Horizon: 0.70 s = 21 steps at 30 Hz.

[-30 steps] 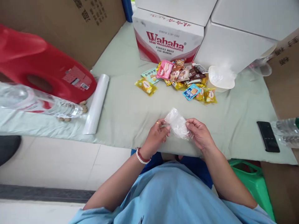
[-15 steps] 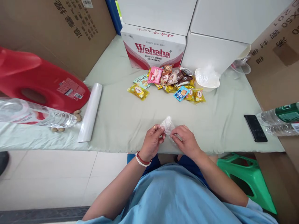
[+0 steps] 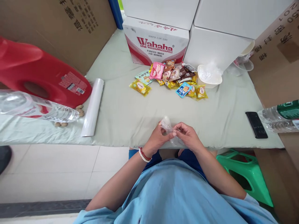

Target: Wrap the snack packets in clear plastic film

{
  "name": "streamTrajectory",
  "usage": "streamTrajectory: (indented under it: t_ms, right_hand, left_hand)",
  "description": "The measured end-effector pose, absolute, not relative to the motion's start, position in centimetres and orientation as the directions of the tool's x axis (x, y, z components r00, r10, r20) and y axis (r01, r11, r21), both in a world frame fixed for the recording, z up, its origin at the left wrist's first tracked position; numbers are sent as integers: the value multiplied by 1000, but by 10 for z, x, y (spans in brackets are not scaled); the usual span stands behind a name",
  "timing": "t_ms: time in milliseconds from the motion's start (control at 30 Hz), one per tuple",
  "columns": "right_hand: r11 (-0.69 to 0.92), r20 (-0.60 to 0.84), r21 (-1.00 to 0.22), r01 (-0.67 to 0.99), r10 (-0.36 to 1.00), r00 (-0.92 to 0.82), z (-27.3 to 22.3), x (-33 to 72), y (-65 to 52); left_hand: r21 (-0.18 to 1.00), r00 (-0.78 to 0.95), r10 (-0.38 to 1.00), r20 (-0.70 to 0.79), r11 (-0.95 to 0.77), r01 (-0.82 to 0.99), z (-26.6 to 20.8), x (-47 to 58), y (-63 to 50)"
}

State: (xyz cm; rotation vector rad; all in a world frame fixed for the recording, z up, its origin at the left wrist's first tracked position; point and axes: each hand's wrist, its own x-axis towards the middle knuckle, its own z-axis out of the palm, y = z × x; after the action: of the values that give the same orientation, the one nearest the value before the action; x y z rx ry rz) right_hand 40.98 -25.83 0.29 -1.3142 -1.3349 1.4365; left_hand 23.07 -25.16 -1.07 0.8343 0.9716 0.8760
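A crumpled clear plastic bag (image 3: 166, 123) is between my hands, just above the near edge of the table. My left hand (image 3: 159, 137) has its fingers closed around one part of it, with the thumb stretched toward the right hand. My right hand (image 3: 187, 134) pinches the thin plastic on the other side, and the fingertips of both hands meet. Some loose plastic hangs below the fingers. Whether anything lies inside the bag cannot be made out. Beyond my hands a pile of wrapped snacks (image 3: 174, 74) lies on the cloth, with a white bowl (image 3: 210, 81) holding crumpled clear plastic beside it.
A red jug (image 3: 53, 77), a clear water bottle (image 3: 44, 107), walnuts (image 3: 80, 110) and a white roll (image 3: 92, 107) lie at left. A Wahaha box (image 3: 155, 43) stands behind the snacks. At right are a phone (image 3: 256, 125), bottles (image 3: 288, 111) and a green stool (image 3: 244, 171).
My fingertips have come together on the plastic bag, the left thumb reaching over to the right hand. The whole view has shifted slightly, so things on the table appear a little higher.
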Motion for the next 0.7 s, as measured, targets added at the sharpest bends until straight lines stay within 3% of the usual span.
streamTrajectory:
  t_ms: [233,400,467,567,633,700]
  right_hand:
    - [-265,-264,-964,-1,961,79,0,410,-251]
    - [-317,-308,-948,35,938,157,-6,425,-246]
    - [-308,-293,-950,56,937,190,-8,430,-245]
    - [-280,-254,-954,105,944,211,-10,435,-247]
    - [-223,-184,-958,178,960,209,-10,435,-249]
    - [-97,-37,-941,323,982,186,-10,432,-252]
  left_hand:
    - [856,59,907,-418,415,-309,-21,209,-243]
    - [870,-52,920,-389,348,-349,-25,202,-230]
    - [939,-224,924,-309,260,-225,-24,200,-227]
    - [989,-399,917,-26,82,124,-15,199,-228]
    - [982,-300,952,63,-5,189,-6,205,-232]
    - [998,-102,994,-37,41,38,1,218,-235]
